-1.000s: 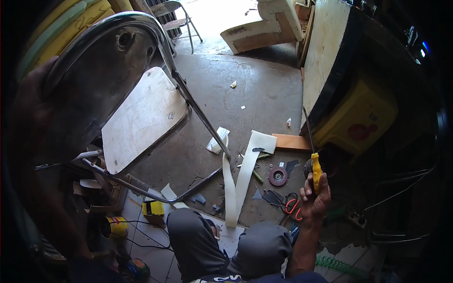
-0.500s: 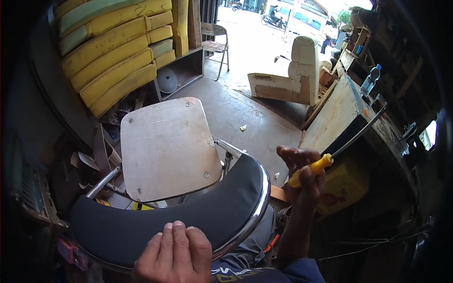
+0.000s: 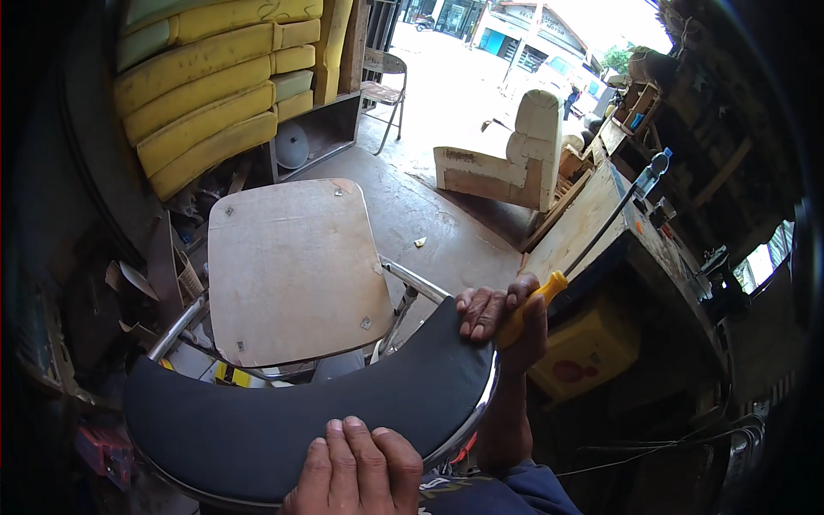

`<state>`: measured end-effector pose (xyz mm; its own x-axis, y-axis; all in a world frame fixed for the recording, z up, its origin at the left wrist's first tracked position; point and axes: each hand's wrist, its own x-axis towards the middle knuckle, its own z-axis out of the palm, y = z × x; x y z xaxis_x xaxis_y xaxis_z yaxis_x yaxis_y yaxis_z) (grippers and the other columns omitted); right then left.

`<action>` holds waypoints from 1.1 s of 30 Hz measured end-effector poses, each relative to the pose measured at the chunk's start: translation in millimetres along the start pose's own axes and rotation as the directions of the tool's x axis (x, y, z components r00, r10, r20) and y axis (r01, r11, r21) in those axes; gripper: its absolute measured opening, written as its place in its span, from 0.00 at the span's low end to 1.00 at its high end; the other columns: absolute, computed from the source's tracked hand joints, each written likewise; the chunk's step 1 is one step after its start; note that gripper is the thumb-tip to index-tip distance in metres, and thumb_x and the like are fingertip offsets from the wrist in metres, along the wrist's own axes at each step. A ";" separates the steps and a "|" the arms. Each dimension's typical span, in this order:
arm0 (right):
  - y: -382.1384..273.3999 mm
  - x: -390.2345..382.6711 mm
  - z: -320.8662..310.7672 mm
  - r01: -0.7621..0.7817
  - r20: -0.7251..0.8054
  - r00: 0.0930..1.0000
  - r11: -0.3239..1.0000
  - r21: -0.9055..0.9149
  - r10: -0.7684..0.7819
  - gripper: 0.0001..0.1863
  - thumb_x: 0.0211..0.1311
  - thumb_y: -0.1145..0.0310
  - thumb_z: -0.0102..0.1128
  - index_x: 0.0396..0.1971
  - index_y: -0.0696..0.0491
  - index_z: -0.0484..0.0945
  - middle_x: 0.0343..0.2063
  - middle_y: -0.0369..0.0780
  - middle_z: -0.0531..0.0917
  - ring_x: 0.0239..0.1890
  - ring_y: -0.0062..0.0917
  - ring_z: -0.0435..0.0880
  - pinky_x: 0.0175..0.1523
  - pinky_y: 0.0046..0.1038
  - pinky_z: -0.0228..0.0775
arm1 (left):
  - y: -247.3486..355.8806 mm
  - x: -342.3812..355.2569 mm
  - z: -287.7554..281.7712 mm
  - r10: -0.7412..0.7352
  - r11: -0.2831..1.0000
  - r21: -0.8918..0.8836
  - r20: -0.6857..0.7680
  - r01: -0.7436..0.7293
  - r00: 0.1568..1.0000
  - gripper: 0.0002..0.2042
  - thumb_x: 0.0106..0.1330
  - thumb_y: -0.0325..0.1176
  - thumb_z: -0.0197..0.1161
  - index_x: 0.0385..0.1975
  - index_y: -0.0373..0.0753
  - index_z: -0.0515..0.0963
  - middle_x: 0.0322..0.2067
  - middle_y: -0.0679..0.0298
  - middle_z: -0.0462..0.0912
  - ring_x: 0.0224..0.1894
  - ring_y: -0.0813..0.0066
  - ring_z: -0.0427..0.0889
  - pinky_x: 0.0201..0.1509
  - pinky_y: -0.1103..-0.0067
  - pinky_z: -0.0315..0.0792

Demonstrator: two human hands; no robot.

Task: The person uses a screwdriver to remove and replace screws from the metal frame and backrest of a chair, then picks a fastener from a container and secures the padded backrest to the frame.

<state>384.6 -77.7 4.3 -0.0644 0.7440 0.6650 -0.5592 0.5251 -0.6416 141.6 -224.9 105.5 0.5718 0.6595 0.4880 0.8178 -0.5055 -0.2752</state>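
A chair frame stands upside down or tipped in front of me, with a curved black padded backrest (image 3: 275, 421) edged in chrome nearest my body. Behind the pad is a pale wooden seat board (image 3: 292, 270) with small metal pieces near its corners. My left hand (image 3: 365, 472) grips the near edge of the backrest, fingers lying over the pad and thumb hidden. At the pad's right end, my right hand (image 3: 515, 322) touches the black cover with its fingertips while closed round a long screwdriver (image 3: 554, 286) with a yellow handle. The screwdriver's dark shaft points up and away to the right.
Yellow foam pieces (image 3: 202, 94) are stacked at the left. Ahead stand a folding chair (image 3: 384, 88) and a worn cream seat (image 3: 498, 172). On the right are a workbench (image 3: 588, 219) with a plastic bottle (image 3: 652, 172), and a yellow container (image 3: 592, 348) below.
My right hand has moved left and down onto the backrest's right end, carrying the screwdriver. My left hand has shifted slightly right along the pad. The view has turned a little.
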 end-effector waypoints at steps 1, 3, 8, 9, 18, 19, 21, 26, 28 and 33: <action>1.1 1.9 -2.4 0.005 0.025 1.000 1.000 -0.004 -0.005 0.19 0.81 0.49 0.37 0.41 0.51 0.67 0.18 0.44 0.80 0.26 0.36 0.81 0.52 0.44 0.67 | -2.1 -1.8 1.3 0.007 1.000 -0.008 -0.007 -0.007 1.000 0.08 0.70 0.29 0.60 0.41 0.29 0.79 0.39 0.48 0.86 0.41 0.60 0.88 0.47 0.72 0.81; 8.9 14.1 1.2 -0.009 -0.021 1.000 1.000 0.012 0.009 0.19 0.81 0.50 0.40 0.42 0.51 0.68 0.19 0.44 0.80 0.27 0.36 0.81 0.53 0.45 0.67 | -11.1 -0.9 13.2 0.026 1.000 -0.011 -0.052 -0.027 0.998 0.07 0.68 0.27 0.61 0.38 0.29 0.78 0.35 0.50 0.86 0.38 0.62 0.88 0.43 0.74 0.81; 37.8 37.3 -11.4 -0.009 -0.160 0.987 0.999 0.046 0.016 0.10 0.77 0.62 0.52 0.45 0.55 0.73 0.26 0.45 0.86 0.33 0.34 0.88 0.57 0.41 0.72 | -56.4 32.9 56.1 0.085 0.994 -0.061 -0.082 -0.090 0.993 0.14 0.61 0.38 0.69 0.33 0.34 0.76 0.25 0.57 0.81 0.26 0.66 0.85 0.30 0.73 0.76; 42.3 45.3 -7.2 -0.013 -0.193 0.981 1.000 0.027 0.018 0.10 0.77 0.63 0.53 0.45 0.55 0.74 0.27 0.46 0.86 0.33 0.34 0.88 0.58 0.40 0.72 | -67.2 40.4 53.5 0.057 0.996 -0.071 -0.066 -0.062 0.996 0.15 0.59 0.40 0.71 0.32 0.35 0.75 0.23 0.60 0.81 0.25 0.67 0.85 0.29 0.73 0.74; 61.5 41.1 -15.4 0.006 -0.181 0.983 0.997 -0.073 -0.019 0.13 0.73 0.69 0.60 0.51 0.58 0.73 0.43 0.48 0.86 0.52 0.34 0.86 0.60 0.35 0.76 | -166.7 95.6 105.5 0.206 0.940 -0.194 -0.336 -0.282 0.919 0.19 0.48 0.50 0.78 0.20 0.44 0.77 0.16 0.67 0.79 0.20 0.69 0.83 0.28 0.75 0.73; 62.7 41.6 -14.8 0.015 -0.178 0.983 0.993 -0.117 -0.035 0.13 0.73 0.70 0.60 0.52 0.58 0.73 0.44 0.47 0.85 0.53 0.34 0.85 0.61 0.35 0.76 | -169.5 99.2 107.4 0.207 0.932 -0.220 -0.333 -0.289 0.920 0.18 0.48 0.49 0.78 0.21 0.44 0.78 0.17 0.66 0.80 0.20 0.68 0.83 0.28 0.73 0.73; 66.5 44.0 -16.0 0.030 -0.185 0.981 0.990 -0.136 -0.056 0.13 0.73 0.72 0.61 0.52 0.59 0.73 0.45 0.46 0.85 0.54 0.33 0.84 0.62 0.34 0.74 | -168.0 106.1 106.8 0.188 0.933 -0.235 -0.328 -0.273 0.926 0.18 0.47 0.48 0.79 0.21 0.44 0.78 0.17 0.66 0.80 0.21 0.68 0.83 0.28 0.73 0.73; 65.9 42.3 -7.9 0.046 -0.197 0.977 0.980 -0.193 -0.085 0.14 0.73 0.70 0.62 0.52 0.59 0.73 0.45 0.45 0.85 0.54 0.31 0.84 0.61 0.32 0.73 | -160.8 101.2 106.8 0.096 0.935 -0.308 -0.259 -0.177 0.961 0.16 0.45 0.43 0.79 0.25 0.41 0.80 0.20 0.63 0.81 0.23 0.62 0.84 0.32 0.70 0.74; 67.0 42.3 -10.8 0.037 -0.189 0.979 0.974 -0.225 -0.080 0.14 0.73 0.70 0.62 0.51 0.59 0.73 0.45 0.45 0.85 0.53 0.31 0.84 0.61 0.32 0.73 | -141.8 97.5 110.5 0.032 0.968 -0.229 -0.304 -0.106 0.952 0.16 0.47 0.43 0.79 0.28 0.42 0.80 0.21 0.63 0.81 0.25 0.62 0.84 0.34 0.69 0.74; 68.0 42.6 -10.8 0.067 -0.198 0.975 0.980 -0.189 -0.105 0.14 0.73 0.69 0.62 0.51 0.59 0.74 0.45 0.45 0.85 0.53 0.29 0.83 0.60 0.30 0.73 | -128.8 95.6 114.9 -0.047 0.975 -0.222 -0.320 -0.026 0.946 0.18 0.53 0.48 0.78 0.31 0.43 0.80 0.22 0.64 0.82 0.27 0.63 0.85 0.36 0.68 0.74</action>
<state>352.8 -5.8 -15.1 0.1598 0.7519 0.6396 -0.3957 0.6424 -0.6563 98.4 -32.8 92.5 0.4814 0.4700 0.7398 0.7678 -0.6333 -0.0973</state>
